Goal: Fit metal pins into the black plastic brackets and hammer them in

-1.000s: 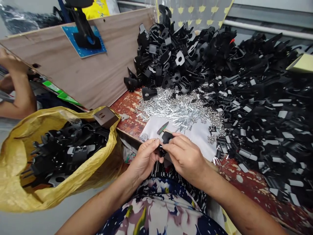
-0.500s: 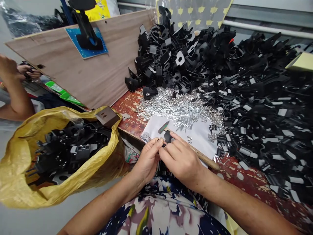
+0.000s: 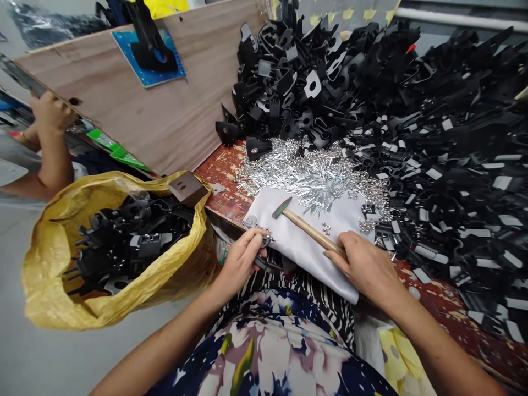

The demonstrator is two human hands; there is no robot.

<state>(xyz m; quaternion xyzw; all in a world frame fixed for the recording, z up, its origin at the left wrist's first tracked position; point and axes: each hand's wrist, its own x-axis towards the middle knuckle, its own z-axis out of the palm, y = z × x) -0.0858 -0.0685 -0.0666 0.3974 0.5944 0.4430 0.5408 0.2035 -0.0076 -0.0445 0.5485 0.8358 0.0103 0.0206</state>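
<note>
Head view: right hand (image 3: 369,269), now drawn apart from the left, fingers curled round the handle end of a hammer (image 3: 307,227), centre; work has seemingly passed from fingertips to tool. Left hand (image 3: 242,256), thumb and finger pinched on a dark part (image 3: 270,265), just below centre. Around: cloth (image 3: 303,256) under the hammer; pins (image 3: 303,187) crowding its far edge; clips (image 3: 416,121) heaped upper right, hemming it in; sack (image 3: 35,286), left; board (image 3: 202,93), upper left.
</note>
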